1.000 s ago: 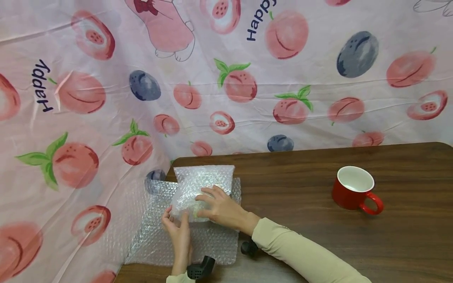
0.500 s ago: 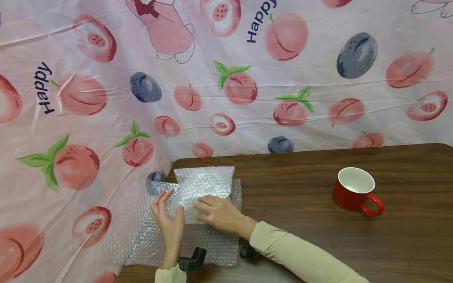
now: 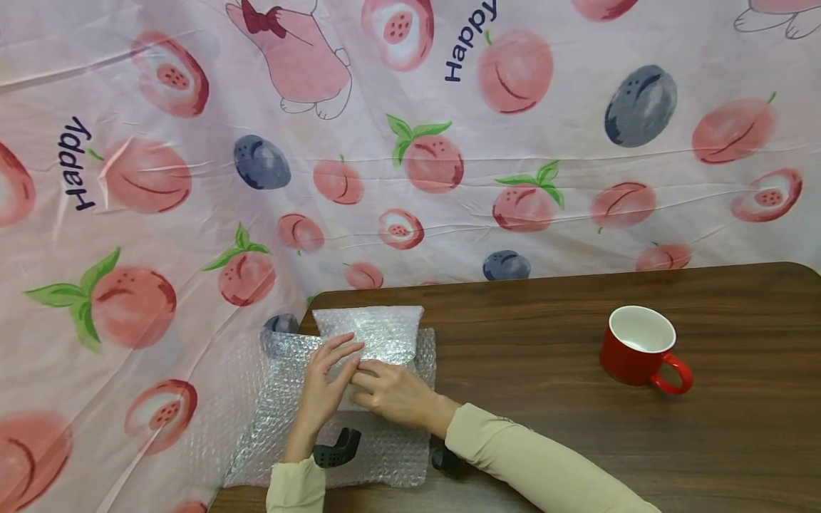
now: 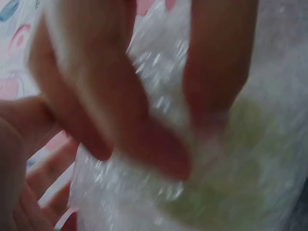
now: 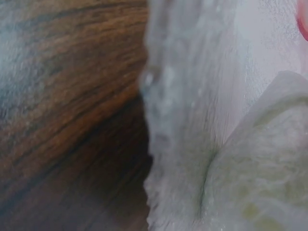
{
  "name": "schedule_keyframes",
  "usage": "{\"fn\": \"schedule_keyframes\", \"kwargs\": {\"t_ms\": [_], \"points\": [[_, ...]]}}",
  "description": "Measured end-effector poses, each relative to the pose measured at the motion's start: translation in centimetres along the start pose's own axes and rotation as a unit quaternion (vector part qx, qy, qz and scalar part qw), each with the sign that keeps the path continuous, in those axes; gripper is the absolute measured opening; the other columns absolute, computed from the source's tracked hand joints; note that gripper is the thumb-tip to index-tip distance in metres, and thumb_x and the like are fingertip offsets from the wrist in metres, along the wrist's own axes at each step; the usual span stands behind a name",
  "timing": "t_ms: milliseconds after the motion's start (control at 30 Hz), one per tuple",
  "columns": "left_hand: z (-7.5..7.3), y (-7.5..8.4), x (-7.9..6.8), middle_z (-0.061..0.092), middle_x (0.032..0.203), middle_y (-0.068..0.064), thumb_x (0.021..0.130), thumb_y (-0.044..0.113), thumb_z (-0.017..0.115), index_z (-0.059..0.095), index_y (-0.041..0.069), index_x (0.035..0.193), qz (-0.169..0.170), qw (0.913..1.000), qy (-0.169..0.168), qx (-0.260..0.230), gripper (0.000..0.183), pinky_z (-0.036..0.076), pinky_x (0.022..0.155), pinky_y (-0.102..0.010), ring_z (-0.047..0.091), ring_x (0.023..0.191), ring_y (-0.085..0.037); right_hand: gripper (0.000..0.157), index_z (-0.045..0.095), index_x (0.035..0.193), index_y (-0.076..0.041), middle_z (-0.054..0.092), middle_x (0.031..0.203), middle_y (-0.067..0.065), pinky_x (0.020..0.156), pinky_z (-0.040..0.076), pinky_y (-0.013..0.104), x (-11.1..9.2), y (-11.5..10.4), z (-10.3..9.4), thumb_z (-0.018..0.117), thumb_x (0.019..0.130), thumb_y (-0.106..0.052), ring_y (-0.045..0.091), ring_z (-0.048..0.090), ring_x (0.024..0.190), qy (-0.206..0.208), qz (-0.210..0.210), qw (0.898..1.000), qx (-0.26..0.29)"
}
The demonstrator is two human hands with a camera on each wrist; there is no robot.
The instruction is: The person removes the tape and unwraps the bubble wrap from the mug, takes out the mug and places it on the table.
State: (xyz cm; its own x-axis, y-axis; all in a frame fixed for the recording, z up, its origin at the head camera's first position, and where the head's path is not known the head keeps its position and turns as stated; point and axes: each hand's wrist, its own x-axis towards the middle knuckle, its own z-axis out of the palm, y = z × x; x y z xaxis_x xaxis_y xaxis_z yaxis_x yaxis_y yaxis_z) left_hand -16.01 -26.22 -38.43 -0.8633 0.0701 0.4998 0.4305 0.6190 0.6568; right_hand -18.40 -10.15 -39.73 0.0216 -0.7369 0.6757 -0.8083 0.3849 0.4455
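A bubble-wrapped bundle (image 3: pixel 385 331) lies on a larger bubble wrap sheet (image 3: pixel 385 449) at the table's left side. Pale green patches show through its wrap (image 4: pixel 202 202) in the left wrist view; the wrapped thing itself is mostly hidden. My right hand (image 3: pixel 400 395) rests on the bundle's near part, its fingers bent down onto the wrap with a gap between fingers and thumb. From the left, my left hand (image 3: pixel 323 385) reaches over the bundle, fingers extended and thumb tip close to the right fingertips. The right wrist view shows the wrap's edge (image 5: pixel 183 120) but no fingers.
A red mug (image 3: pixel 635 349), white inside, stands upright on the right of the brown wooden table (image 3: pixel 532 342). A fruit-printed curtain (image 3: pixel 449 235) hangs behind the table and along its left side. Black wrist camera pieces (image 3: pixel 338 447) sit at both wrists.
My left hand has moved off the bundle's near-left corner, then up and right over it beside the right hand. The right hand's spread fingers have drawn together, lower on the bundle.
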Motion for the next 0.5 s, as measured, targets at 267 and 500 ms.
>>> {"fn": "schedule_keyframes", "kwargs": {"t_ms": [267, 500], "points": [[-1.1, -1.0, 0.2, 0.055, 0.120, -0.007, 0.083, 0.011, 0.061, 0.065, 0.008, 0.104, -0.007, 0.9983, -0.058, -0.001, 0.022, 0.030, 0.089, -0.051, 0.041, 0.113, -0.027, 0.024, 0.071, 0.081, -0.023, 0.059, 0.102, -0.004, 0.081, 0.044, 0.019, 0.2, 0.1, -0.5, 0.048, 0.082, -0.016, 0.012, 0.056, 0.095, -0.008, 0.001, 1.000, 0.014], [-1.5, -1.6, 0.7, 0.055, 0.119, -0.007, 0.083, 0.011, 0.060, 0.066, 0.008, 0.103, -0.006, 0.9969, -0.078, -0.004, 0.021, 0.030, 0.090, -0.051, 0.041, 0.114, -0.027, 0.022, 0.070, 0.079, -0.024, 0.059, 0.099, -0.004, 0.077, 0.045, 0.018, 0.5, 0.4, -0.8, 0.050, 0.082, -0.017, 0.012, 0.057, 0.093, -0.018, -0.010, 1.000, 0.000]]}}
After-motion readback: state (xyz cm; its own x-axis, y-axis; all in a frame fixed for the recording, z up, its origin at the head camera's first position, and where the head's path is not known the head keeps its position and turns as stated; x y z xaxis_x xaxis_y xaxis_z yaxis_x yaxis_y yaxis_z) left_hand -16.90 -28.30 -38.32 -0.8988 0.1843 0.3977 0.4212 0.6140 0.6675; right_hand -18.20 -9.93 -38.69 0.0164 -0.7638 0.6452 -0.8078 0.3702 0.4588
